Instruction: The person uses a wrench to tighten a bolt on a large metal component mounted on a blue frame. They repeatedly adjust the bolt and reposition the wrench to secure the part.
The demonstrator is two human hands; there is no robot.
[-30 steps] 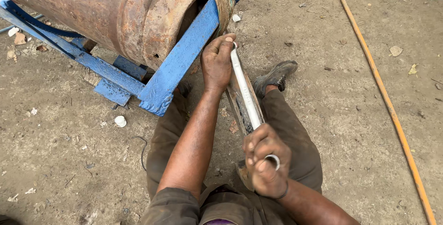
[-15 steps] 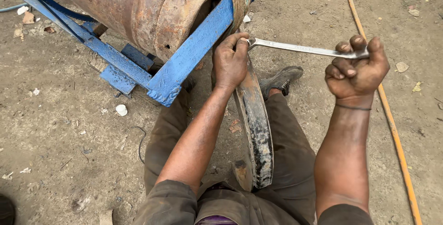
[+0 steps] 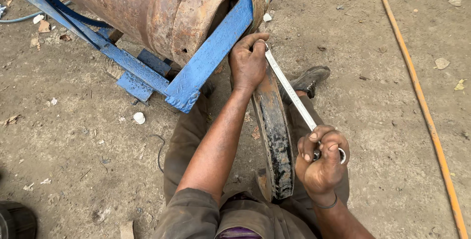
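My left hand (image 3: pixel 248 62) presses against the head of a long silver spanner (image 3: pixel 290 93) at the end of a blue metal frame (image 3: pixel 206 57), fingers curled over the top. My right hand (image 3: pixel 321 160) grips the spanner's ring end, near my lap. A dark rusty wheel (image 3: pixel 272 136) stands on edge between my forearms, running from the frame down toward my knees. Above the frame lies a large rusty drum (image 3: pixel 147 8). What the spanner's head sits on is hidden under my left hand.
An orange hose (image 3: pixel 422 106) crosses the dirt ground on the right. My shoe (image 3: pixel 309 79) shows beside the wheel. A small white cap (image 3: pixel 139 118) lies left of my leg. Blue hoses and scraps lie at the upper left.
My right hand has swung the spanner handle from far out on the right back down toward my lap. My left hand has stayed on the spanner's head.
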